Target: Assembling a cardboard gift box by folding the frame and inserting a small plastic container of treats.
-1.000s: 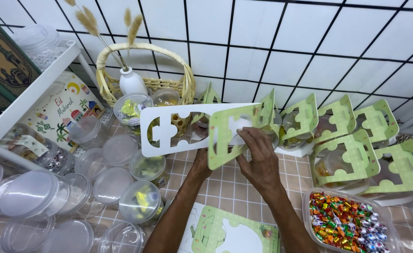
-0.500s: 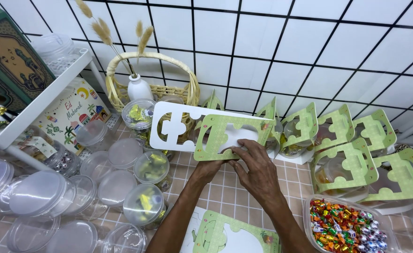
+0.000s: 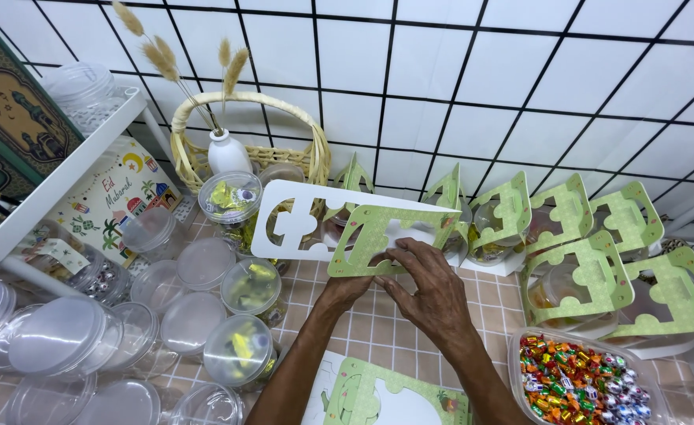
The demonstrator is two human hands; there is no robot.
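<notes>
Now both hands are up over the tiled tabletop, working one green card sleeve. The right hand lies over the sleeve's lower edge, fingers spread and bent, tips pressing the green panel. The left hand sits mostly behind and under it, fingers curled on the bottom edge; how tightly, I cannot tell. The sleeve hangs in the air, half unfolded, its white inner side turned leftward with cut-out windows showing. Behind it stands a wicker basket with a white vase. Left of the hands, clear lidded tubs crowd the tabletop, some with yellow sweets inside. On the right, finished green boxes stand in a row, and a tray of wrapped candy sits near the right forearm. Another flat sleeve lies between the forearms.
</notes>
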